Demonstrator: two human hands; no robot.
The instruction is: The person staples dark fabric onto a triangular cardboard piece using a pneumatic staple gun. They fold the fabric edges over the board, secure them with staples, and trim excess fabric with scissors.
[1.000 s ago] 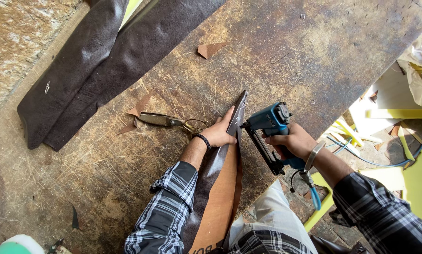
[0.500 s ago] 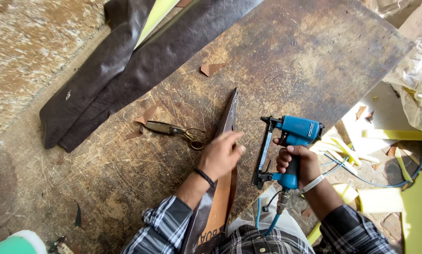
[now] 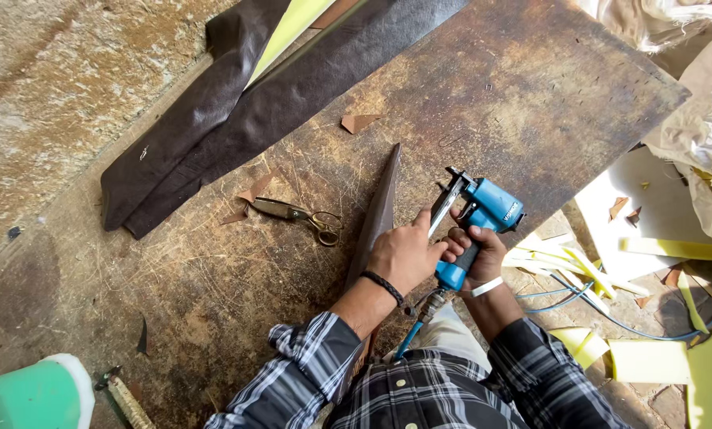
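Observation:
My right hand (image 3: 476, 256) grips the handle of a blue pneumatic staple gun (image 3: 483, 213), its metal magazine angled toward the left. My left hand (image 3: 407, 253) rests with curled fingers on a long pointed board covered in brown leather (image 3: 380, 213), its fingertips touching the gun's magazine. The board stands on edge across the worn table (image 3: 213, 302) and runs back under my left forearm. A blue air hose (image 3: 410, 340) drops from the gun's handle.
Scissors (image 3: 300, 214) lie just left of the board among small leather scraps (image 3: 358, 122). Long dark leather strips (image 3: 237, 119) stretch across the table's far left. A green foam roll (image 3: 30, 393) sits at the lower left. Yellow foam offcuts (image 3: 657, 357) and blue hoses litter the floor at right.
My right hand has brought the staple gun in from the right until it meets the board. My left hand slid along the board toward the gun and now touches its magazine.

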